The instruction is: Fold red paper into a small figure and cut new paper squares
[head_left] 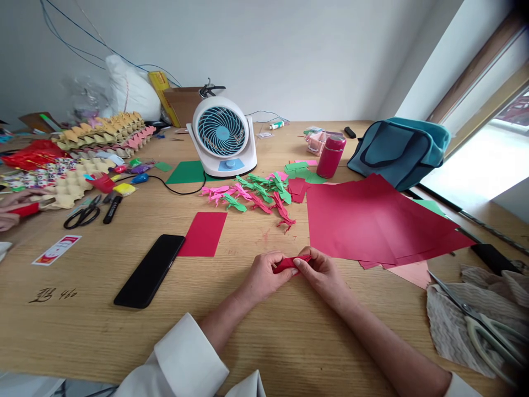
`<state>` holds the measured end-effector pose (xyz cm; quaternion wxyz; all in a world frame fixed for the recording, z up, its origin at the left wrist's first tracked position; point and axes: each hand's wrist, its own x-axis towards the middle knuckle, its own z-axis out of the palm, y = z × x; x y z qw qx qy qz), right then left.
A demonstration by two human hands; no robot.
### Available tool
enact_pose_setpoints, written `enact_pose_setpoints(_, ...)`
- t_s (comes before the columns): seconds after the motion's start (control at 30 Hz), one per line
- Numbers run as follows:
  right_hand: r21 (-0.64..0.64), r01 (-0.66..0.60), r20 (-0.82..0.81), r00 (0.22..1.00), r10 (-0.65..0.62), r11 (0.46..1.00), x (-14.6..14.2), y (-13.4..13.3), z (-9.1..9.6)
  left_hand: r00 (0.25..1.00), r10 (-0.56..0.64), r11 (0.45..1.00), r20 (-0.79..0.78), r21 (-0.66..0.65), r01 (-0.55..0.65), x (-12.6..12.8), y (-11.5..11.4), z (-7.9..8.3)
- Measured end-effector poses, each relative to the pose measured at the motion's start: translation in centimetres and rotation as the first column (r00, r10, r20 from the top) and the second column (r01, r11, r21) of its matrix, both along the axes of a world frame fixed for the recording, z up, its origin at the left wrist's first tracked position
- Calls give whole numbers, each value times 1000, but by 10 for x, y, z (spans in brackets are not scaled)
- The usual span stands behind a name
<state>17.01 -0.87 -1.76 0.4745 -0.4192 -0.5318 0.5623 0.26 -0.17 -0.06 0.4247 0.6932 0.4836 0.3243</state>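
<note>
A small folded piece of red paper [285,265] is pinched between my two hands, low over the middle of the table. My left hand [265,274] grips its left end, thumb in front. On its right end, my right hand [321,274] presses with thumb and fingers; part of the paper is hidden by them. Just beyond lie several folded paper figures in pink, green [260,190] and red [282,208]. Large red paper sheets [351,220] spread out to the right of my hands. A smaller red sheet [206,234] lies to the left, partly beside a black phone [149,270].
A white fan [222,135] stands at the back. Nearby are a red flask [331,156] and a blue bag [399,149]. Scissors [475,317] rest on a cloth at right; black scissors [82,214] lie left. Another person's hand [10,212] works beside egg trays [68,184].
</note>
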Motion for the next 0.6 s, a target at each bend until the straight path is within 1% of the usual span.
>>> enact_pose_setpoints(0.2,-11,-21,23,1000,21,1000,0,0,2,998,1,1000,-67,11,0,-2,0,3)
enact_pose_setpoints(0.3,10,-31,51,998,31,999,1,0,-1,996,1,1000,-94,22,1,-3,1,6)
enact_pose_setpoints(0.5,13,0,29,1000,0,1000,2,0,-2,997,-19,1000,-73,6,19,-3,2,8)
enact_pose_setpoints(0.6,22,-15,71,997,13,1000,2,0,0,997,-19,999,-80,25,21,-3,1,8)
